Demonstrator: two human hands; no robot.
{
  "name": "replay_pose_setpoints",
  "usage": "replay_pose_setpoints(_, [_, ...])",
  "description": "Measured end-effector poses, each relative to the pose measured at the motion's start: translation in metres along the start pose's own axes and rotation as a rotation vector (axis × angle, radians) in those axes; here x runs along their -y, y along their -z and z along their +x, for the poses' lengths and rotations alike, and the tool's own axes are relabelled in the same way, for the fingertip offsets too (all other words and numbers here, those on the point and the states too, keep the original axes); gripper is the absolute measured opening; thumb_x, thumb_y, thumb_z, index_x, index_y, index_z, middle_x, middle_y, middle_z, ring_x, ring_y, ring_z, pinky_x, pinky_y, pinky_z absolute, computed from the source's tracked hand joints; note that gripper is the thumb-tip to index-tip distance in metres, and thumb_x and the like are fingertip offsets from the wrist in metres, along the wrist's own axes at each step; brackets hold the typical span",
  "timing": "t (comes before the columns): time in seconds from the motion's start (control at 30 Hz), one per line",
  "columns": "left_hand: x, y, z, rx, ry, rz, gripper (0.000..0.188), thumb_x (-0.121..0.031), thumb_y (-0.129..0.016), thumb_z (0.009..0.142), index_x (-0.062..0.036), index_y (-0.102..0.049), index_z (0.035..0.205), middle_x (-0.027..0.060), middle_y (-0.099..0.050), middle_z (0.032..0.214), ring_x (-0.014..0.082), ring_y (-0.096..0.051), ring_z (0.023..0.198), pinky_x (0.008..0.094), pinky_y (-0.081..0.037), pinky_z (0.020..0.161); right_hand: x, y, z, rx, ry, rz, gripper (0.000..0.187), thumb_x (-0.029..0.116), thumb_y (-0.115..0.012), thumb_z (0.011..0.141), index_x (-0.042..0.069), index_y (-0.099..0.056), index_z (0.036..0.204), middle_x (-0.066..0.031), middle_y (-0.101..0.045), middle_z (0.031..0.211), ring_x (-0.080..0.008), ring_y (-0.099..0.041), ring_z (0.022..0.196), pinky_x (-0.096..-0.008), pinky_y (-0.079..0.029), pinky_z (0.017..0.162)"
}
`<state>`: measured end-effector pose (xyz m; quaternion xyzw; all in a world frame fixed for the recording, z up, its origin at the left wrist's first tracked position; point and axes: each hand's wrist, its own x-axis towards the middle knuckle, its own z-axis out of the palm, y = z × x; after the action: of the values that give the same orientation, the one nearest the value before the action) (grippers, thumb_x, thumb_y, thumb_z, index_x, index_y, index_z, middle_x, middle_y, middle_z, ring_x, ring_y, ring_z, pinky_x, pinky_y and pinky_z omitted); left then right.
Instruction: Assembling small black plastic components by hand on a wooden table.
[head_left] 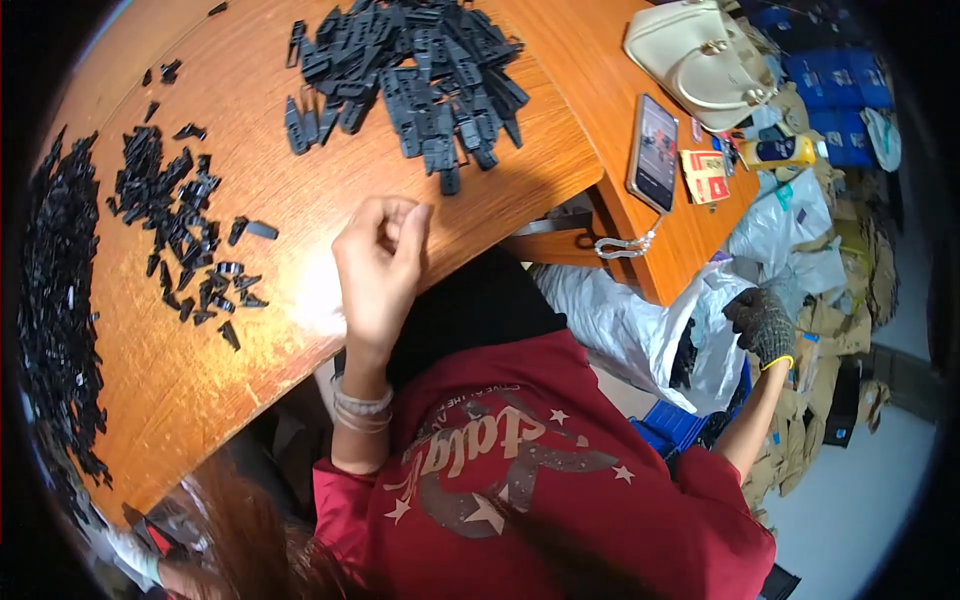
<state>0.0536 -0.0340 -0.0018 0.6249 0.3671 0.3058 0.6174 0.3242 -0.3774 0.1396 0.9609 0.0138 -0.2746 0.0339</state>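
Near the edge of the wooden table [290,180], we are holding our bare left hand [380,250] with its fingers bent toward the thumb; we cannot tell whether the tips are meeting or pinching anything. Just beyond it, a large pile of flat black plastic pieces [415,75] is lying on the wood. Farther left, smaller black plastic pieces [185,225] are lying scattered, and a dense black heap [65,290] is running along the table's left side.

Off to the right, our right hand [764,325], wearing a dark knitted glove with a yellow cuff, is hanging at the mouth of a white plastic bag [718,375]; we cannot tell whether its fingers are gripping anything or standing apart.

Across our dark red T-shirt [590,400], large pale lettering is spreading among stars, with smaller letters running above. On the adjoining wooden desk [690,240], a phone [655,155] is showing a lit screen, its writing too small for us to read. Beside it, a red-and-cream packet [705,177] is bearing print, and a yellow bottle [780,151] is wearing a dark label. A cream handbag [690,50] is lying behind the phone.
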Motion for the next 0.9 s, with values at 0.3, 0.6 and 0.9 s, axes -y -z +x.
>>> replay_pose_setpoints(0.3, [-0.016,-0.017,0.036,-0.157,-0.234,0.648,0.029,-0.025,-0.071,0.083,0.0024,-0.061,0.078,0.0181,-0.062,0.072,0.0347,-0.061,0.065,0.0414,-0.045,0.061,0.137,-0.050,-0.014,-0.085,1.181,-0.033,0.017,0.026,-0.066,0.084,0.011,-0.070,0.090,-0.0080,-0.066,0.083,-0.0219,-0.063,0.074,-0.0350,-0.049,0.062])
replay_pose_setpoints(0.6, [-0.011,0.008,0.021,-0.081,-0.027,0.388,0.027,-0.017,-0.069,0.085,0.0047,-0.061,0.071,0.0135,-0.055,0.054,0.0243,-0.057,0.048,0.0351,-0.043,0.051,0.243,-0.107,-0.046,0.098,1.399,0.108,0.025,0.027,-0.066,0.087,0.010,-0.069,0.105,-0.0120,-0.069,0.091,-0.0297,-0.065,0.088,-0.0387,-0.052,0.077])
replay_pose_setpoints(0.9, [-0.011,0.050,-0.017,0.051,0.312,-0.451,0.020,-0.014,-0.062,0.095,0.0009,-0.060,0.081,-0.0022,-0.050,0.057,0.0015,-0.038,0.043,0.0191,-0.032,0.041,0.278,-0.129,-0.054,0.141,1.527,0.260,0.024,0.019,-0.061,0.091,0.007,-0.067,0.111,-0.0133,-0.068,0.106,-0.0293,-0.065,0.094,-0.0376,-0.051,0.080])
